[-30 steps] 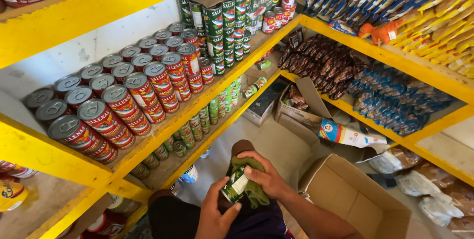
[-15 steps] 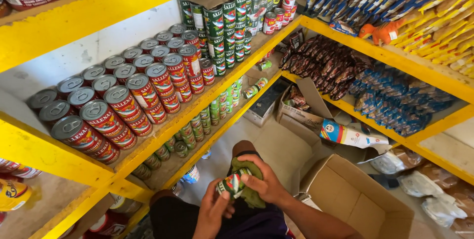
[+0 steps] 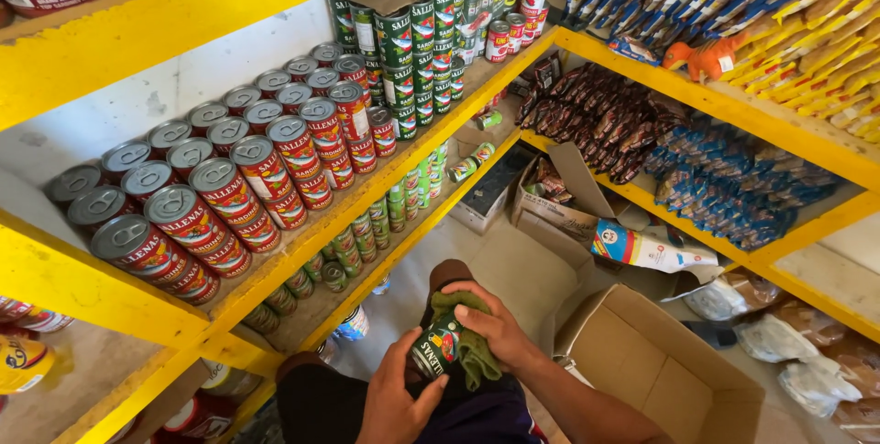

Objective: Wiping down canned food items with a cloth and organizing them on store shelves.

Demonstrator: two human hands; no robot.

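Note:
My left hand (image 3: 396, 400) grips a small green tin can (image 3: 436, 349) from below, over my lap. My right hand (image 3: 493, 323) presses a green cloth (image 3: 467, 343) against the can's side and top. Both hands are low in the middle of the view, above my dark shorts. On the yellow shelf (image 3: 302, 242) to the left stand rows of red-labelled tins (image 3: 229, 197), with stacked green-labelled tins (image 3: 412, 41) further along.
An open cardboard box (image 3: 655, 371) sits at my right on the floor. Another open box (image 3: 559, 197) with packets lies ahead, under a yellow shelf (image 3: 733, 114) of dark and blue snack packets. Small green tins line the lower left shelf (image 3: 385, 215).
The can has turned in my hands, and the cloth has shifted from over its top round to its right side. My hands stayed over my lap.

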